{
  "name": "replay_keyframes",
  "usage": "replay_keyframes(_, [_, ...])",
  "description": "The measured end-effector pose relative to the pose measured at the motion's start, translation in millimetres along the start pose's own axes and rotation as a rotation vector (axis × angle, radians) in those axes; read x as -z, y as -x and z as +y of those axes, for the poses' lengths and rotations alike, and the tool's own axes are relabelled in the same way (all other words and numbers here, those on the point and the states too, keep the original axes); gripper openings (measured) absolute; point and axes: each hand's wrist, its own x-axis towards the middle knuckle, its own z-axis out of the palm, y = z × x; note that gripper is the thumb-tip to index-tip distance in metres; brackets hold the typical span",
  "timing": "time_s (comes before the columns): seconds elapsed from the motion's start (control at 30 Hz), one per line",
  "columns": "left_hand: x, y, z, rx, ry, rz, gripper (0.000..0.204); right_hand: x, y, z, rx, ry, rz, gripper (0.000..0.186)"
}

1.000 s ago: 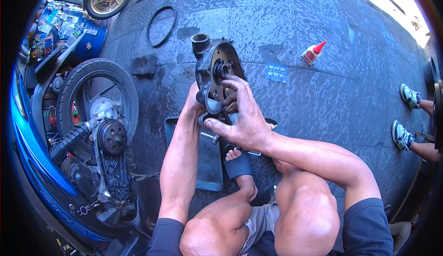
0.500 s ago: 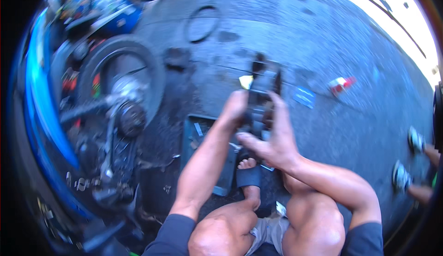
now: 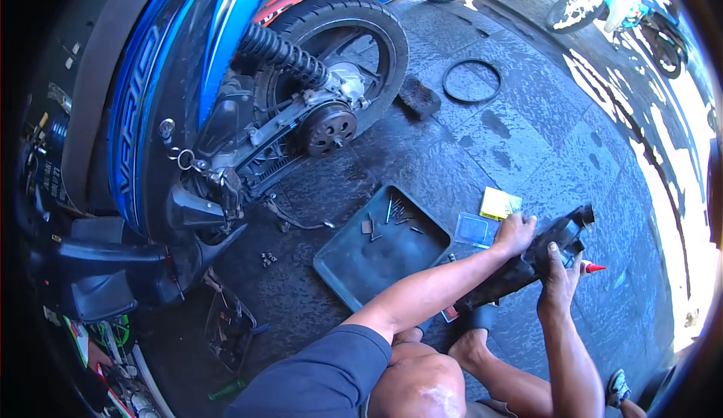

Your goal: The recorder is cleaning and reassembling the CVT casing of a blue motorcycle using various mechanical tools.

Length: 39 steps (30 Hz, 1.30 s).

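A long black engine cover (image 3: 503, 279) slants up to the right over my legs, with a round opening at its upper end. My left hand (image 3: 515, 235) is closed at its upper edge, knuckles up; the fingertips are hidden. From below, my right hand (image 3: 558, 291) grips the same cover, its thumb lying across the front. Just beyond that hand shows the red nozzle (image 3: 594, 268) of a small bottle, the rest mostly covered. A yellow and white box (image 3: 499, 202) and a clear blue plastic case (image 3: 475, 230) lie on the floor past my left hand.
A dark tray (image 3: 354, 286) with several bolts lies left of my arms. At the left stands a blue scooter (image 3: 218, 34), its rear wheel (image 3: 395, 56) and round clutch drum (image 3: 329, 129) exposed. A black belt (image 3: 472, 100) and a dark block (image 3: 419, 99) are on the floor.
The view has turned left, bringing more of the scooter in. The engine cover has gone from nearly upright to slanting, and both hands have moved right with it, away from the tray.
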Motion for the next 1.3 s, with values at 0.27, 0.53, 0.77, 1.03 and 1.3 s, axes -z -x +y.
replay_keyframes(0.27, [72.2,135.3,-86.9,0.221,-0.102,0.722,0.046,-4.4,-7.5,7.8,0.133,-0.111,0.108,0.048])
replay_keyframes(0.53, [60.1,88.9,-117.9,0.643,0.466,0.203,0.051,-30.4,5.3,19.5,0.239,0.004,0.046,0.065])
replay_keyframes(0.77, [62.4,64.8,-125.5,0.55,0.118,0.406,0.054,-59.0,27.6,15.7,0.323,0.051,0.089,0.052])
replay_keyframes(1.03, [60.1,76.9,-153.8,0.61,0.124,0.366,0.061,-58.0,35.1,20.7,0.335,0.168,0.06,0.038])
replay_keyframes(1.3, [74.1,91.4,-122.1,0.554,0.384,0.329,0.043,-47.5,29.6,22.6,0.403,0.179,0.095,0.054])
